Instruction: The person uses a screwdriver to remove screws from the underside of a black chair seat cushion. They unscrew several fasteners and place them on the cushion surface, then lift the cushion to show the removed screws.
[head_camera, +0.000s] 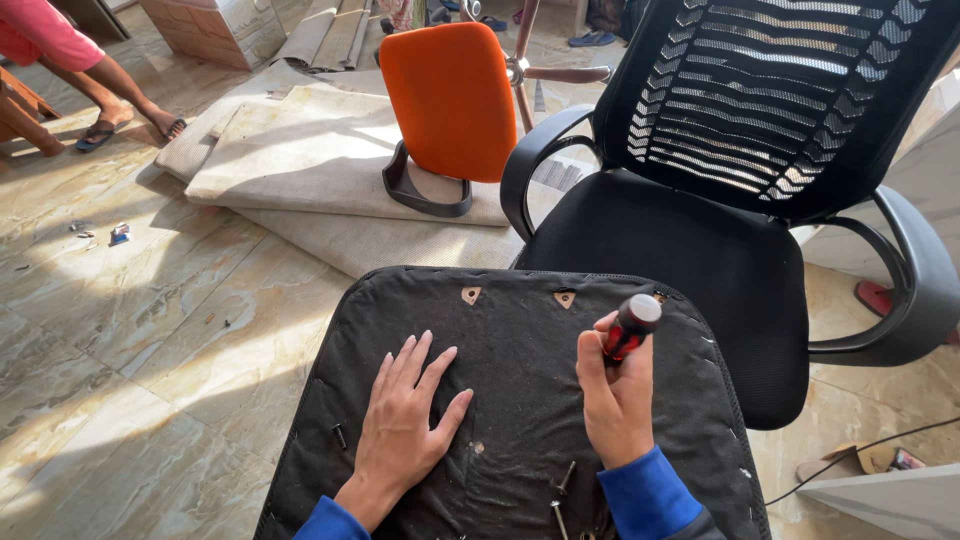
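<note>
Nearest you, loose bolts (562, 492) lie on the black fabric close to your wrists — within reach, where they won't roll off. Your left hand (405, 425) lies flat on the upturned seat cushion (520, 330), fingers spread and empty, seemingly pressing the pad down so it doesn't shift. Your right hand (617, 395) is wrapped tight around a screwdriver (630, 328) with a red-and-black handle, held upright with the butt end up; its tip is hidden behind your fingers, so you can't tell whether it sits in a screw. The cushion lies underside up, its two small triangular tabs (471, 295) near the far edge. Beyond it stands a black mesh office chair (740, 150). Farther out, an orange chair back (450, 100) rests on beige foam slabs (300, 150) — and another person's sandalled feet (100, 130) stand at the far left.
</note>
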